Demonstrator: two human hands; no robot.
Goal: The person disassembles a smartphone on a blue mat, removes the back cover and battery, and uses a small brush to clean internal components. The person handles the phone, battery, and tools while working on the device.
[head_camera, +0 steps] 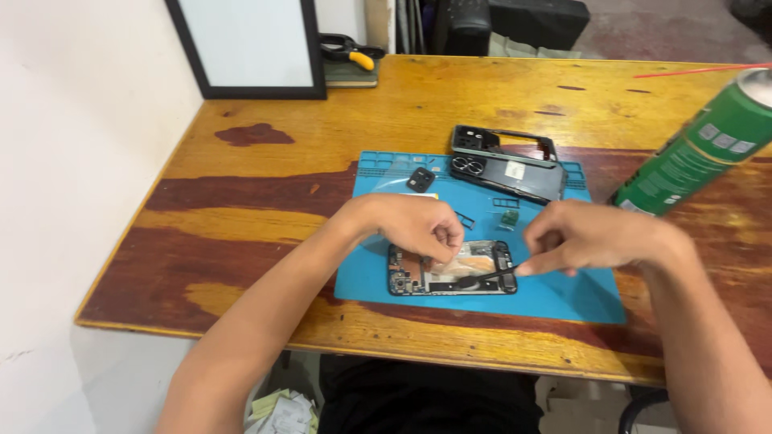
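Note:
An opened phone (450, 269) lies on a blue work mat (563, 293), its inner parts bare. My left hand (414, 225) rests on the phone's upper edge, fingers pinched on a clear film or thin part there. My right hand (591, 237) holds a thin black tool (490, 276) whose tip touches the phone's inside. The phone's dark back frame (503, 169) lies at the mat's far edge. A small black camera cover (420, 179) sits to its left. A tiny green part (509, 217) lies between frame and phone.
A green spray can (700, 149) with a red straw stands tilted at the right. A black-framed white board (249, 44) leans at the back left, with yellow-handled pliers (350, 52) beside it. The wooden table (265, 185) ends close to me; a wall runs along the left.

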